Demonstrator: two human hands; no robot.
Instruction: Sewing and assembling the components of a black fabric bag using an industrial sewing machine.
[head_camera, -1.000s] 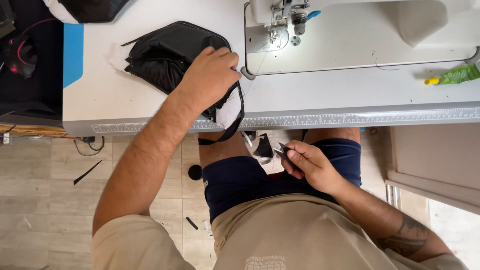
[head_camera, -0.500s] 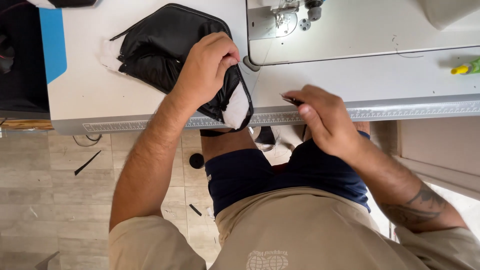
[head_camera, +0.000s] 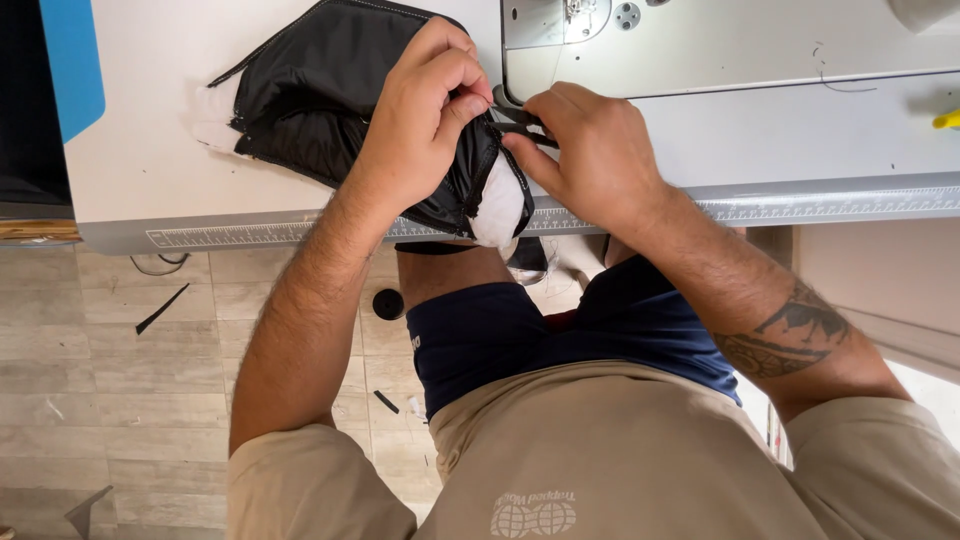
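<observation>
A black fabric pouch with a white lining showing at its near corner lies on the white sewing table. My left hand pinches the pouch's right edge between thumb and fingers. My right hand meets it from the right, holding a small dark tool at the same edge of the fabric. Both hands touch just in front of the sewing machine's base.
A ruler strip runs along the table's front edge. A blue panel stands at the far left. A yellow object lies at the right edge. Black scraps lie on the wooden floor below.
My right hand rose from my lap to the table and joined my left hand at the pouch's edge. The camera moved closer to the table.
</observation>
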